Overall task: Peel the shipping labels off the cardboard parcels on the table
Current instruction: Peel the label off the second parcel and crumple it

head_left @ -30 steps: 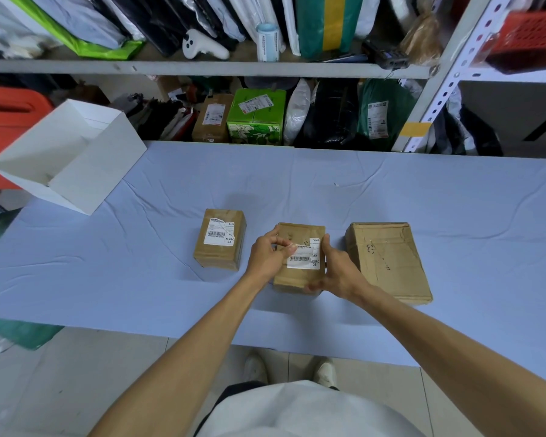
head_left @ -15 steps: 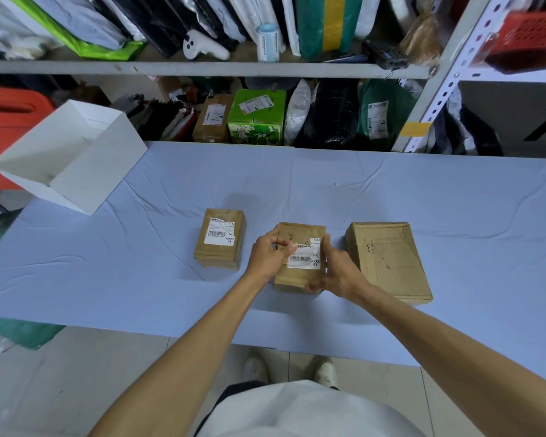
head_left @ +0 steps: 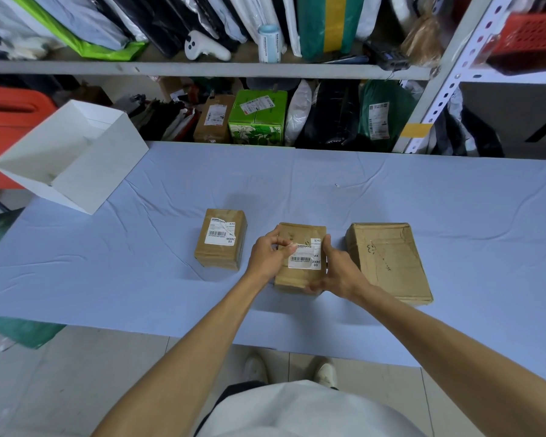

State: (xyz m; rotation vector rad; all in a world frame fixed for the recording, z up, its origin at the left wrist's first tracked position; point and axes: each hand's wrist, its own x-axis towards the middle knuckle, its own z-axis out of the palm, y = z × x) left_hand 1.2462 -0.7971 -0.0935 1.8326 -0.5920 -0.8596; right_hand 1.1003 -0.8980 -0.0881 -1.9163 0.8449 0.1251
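We noted middle brown cardboard parcel [head_left: 292, 277] near tabletop [head_left: 423, 190] front edge, centre. Our left grip [head_left: 270, 253] pinched lifted corner of its white shipping label [head_left: 306, 260]; our right grip [head_left: 339, 274] clasped parcel's right side. Small labelled brown cardboard parcel [head_left: 221, 257] sat just left, larger bare brown cardboard parcel [head_left: 388, 263] just right.

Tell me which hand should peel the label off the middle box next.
Left, probably. The left hand pinches the upper-left corner of the label, while the right hand grips the middle box by its right side, steadying it for the pull.
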